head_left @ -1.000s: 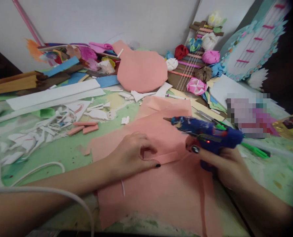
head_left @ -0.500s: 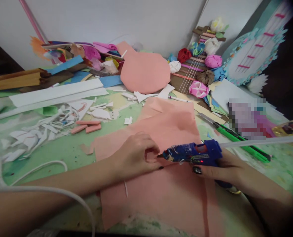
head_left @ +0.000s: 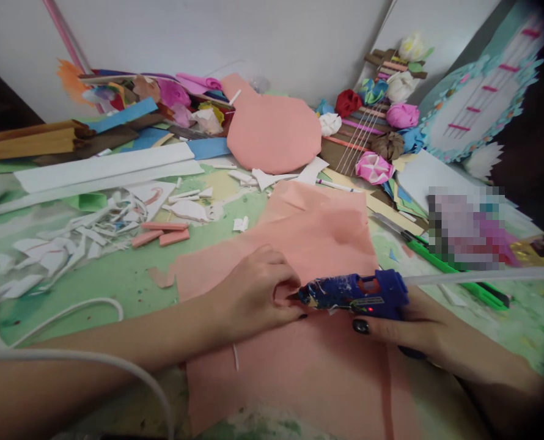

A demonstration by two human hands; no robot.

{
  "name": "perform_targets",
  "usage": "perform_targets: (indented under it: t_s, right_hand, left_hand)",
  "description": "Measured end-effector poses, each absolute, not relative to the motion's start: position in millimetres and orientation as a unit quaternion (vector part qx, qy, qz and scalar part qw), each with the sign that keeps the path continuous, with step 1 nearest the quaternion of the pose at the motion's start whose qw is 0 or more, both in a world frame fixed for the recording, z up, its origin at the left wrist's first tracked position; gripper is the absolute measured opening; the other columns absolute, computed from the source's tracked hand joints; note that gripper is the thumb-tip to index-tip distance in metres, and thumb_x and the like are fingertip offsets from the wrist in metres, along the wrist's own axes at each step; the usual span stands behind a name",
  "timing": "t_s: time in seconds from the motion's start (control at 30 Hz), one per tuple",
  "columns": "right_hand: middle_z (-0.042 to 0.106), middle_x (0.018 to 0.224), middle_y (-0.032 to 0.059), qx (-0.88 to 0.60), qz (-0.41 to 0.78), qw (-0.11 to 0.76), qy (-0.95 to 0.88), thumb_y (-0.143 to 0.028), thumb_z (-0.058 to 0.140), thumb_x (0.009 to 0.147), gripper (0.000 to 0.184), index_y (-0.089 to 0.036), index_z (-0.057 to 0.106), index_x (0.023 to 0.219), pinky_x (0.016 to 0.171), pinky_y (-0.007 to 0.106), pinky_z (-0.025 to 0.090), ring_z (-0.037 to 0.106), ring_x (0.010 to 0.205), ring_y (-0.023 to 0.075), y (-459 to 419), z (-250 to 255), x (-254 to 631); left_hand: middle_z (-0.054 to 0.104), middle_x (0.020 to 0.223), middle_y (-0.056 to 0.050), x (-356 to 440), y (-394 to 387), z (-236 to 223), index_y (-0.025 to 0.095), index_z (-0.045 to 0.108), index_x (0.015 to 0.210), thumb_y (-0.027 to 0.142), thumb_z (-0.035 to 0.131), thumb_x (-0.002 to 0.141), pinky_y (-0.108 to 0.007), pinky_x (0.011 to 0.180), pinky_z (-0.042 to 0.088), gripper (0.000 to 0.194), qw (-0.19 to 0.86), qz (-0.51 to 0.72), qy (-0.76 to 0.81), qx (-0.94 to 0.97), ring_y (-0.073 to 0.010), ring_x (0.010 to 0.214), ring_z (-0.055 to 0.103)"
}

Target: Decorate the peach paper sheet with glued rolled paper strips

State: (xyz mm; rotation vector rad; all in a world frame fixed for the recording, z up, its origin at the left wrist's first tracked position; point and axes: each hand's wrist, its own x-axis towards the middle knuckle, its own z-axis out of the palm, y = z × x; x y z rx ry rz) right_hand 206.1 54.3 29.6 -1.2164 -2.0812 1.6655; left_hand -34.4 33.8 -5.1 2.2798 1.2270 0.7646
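A large sheet of salmon-pink paper (head_left: 327, 385), creased at its far end, lies in front of me. My left hand (head_left: 260, 290) rests over its middle, fingers curled towards the thumb around a bit of the pink paper; what lies under the palm is hidden. In my right hand (head_left: 419, 330) is a blue hot glue gun (head_left: 340, 293) with a small red light lit. Its dark nozzle points left into the gap between my left thumb and fingers. A white glue stick (head_left: 483, 276) sticks out from the gun's rear.
A green box cutter (head_left: 459, 272) with its blade out lies to the right. White paper scraps (head_left: 79, 244) and pink foam strips (head_left: 173, 235) lie left. Behind are a pink guitar-like shape (head_left: 274, 131) and paper flowers (head_left: 375, 168). A white cable (head_left: 129, 366) crosses my left forearm.
The glue gun's nozzle has moved slightly farther into the gap of my left hand. My left hand keeps its curled hold, and the view has shifted a little.
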Motion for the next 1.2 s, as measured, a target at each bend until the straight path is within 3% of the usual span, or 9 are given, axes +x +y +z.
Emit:
perform_targets:
  t_s: [0.27, 0.53, 0.73, 0.93, 1.2]
  right_hand:
    - [0.065, 0.123, 0.0013, -0.430, 0.559, 0.100, -0.701, -0.038, 0.063, 0.083, 0.038, -0.033, 0.063, 0.121, 0.101, 0.036, 0.046, 0.059, 0.114, 0.0249, 54, 29, 207]
    - [0.063, 0.125, -0.0055, -0.421, 0.570, 0.105, -0.697, -0.041, 0.065, 0.080, 0.042, -0.038, 0.061, 0.122, 0.103, 0.034, 0.043, 0.058, 0.116, 0.0239, 57, 27, 211]
    - [0.062, 0.126, -0.0039, -0.440, 0.590, 0.113, -0.667, -0.040, 0.066, 0.079, 0.042, -0.036, 0.062, 0.121, 0.105, 0.037, 0.041, 0.059, 0.114, 0.0249, 58, 32, 216]
    - [0.058, 0.132, -0.0020, -0.471, 0.592, 0.095, -0.647, -0.044, 0.068, 0.077, 0.047, -0.036, 0.061, 0.123, 0.106, 0.038, 0.039, 0.051, 0.123, 0.0270, 58, 34, 225]
    - [0.064, 0.124, -0.0017, -0.436, 0.597, 0.094, -0.667, -0.041, 0.069, 0.078, 0.043, -0.036, 0.063, 0.120, 0.104, 0.034, 0.042, 0.057, 0.116, 0.0242, 62, 39, 215]
  left_hand:
    - [0.067, 0.074, -0.007, -35, 33, -5, 0.012, 0.071, 0.080, 0.030, 0.072, 0.074, -0.029, 0.069, 0.043, 0.019, 0.226, 0.274, 0.438, 0.826, -0.0188, 0.076, 0.057]
    - [0.068, 0.075, -0.007, -35, 34, -4, 0.012, 0.071, 0.082, 0.033, 0.069, 0.076, -0.030, 0.069, 0.044, 0.021, 0.227, 0.266, 0.441, 0.827, -0.0190, 0.076, 0.059]
    - [0.068, 0.077, -0.006, -36, 35, -6, 0.012, 0.069, 0.080, 0.027, 0.073, 0.072, -0.029, 0.068, 0.043, 0.018, 0.217, 0.266, 0.440, 0.830, -0.0179, 0.076, 0.058]
    - [0.068, 0.076, -0.005, -36, 34, -6, 0.012, 0.067, 0.078, 0.028, 0.076, 0.069, -0.028, 0.067, 0.043, 0.021, 0.218, 0.260, 0.446, 0.828, -0.0177, 0.075, 0.057]
    - [0.068, 0.076, -0.005, -35, 34, -3, 0.012, 0.068, 0.080, 0.027, 0.073, 0.071, -0.028, 0.067, 0.043, 0.017, 0.219, 0.265, 0.447, 0.826, -0.0174, 0.075, 0.058]
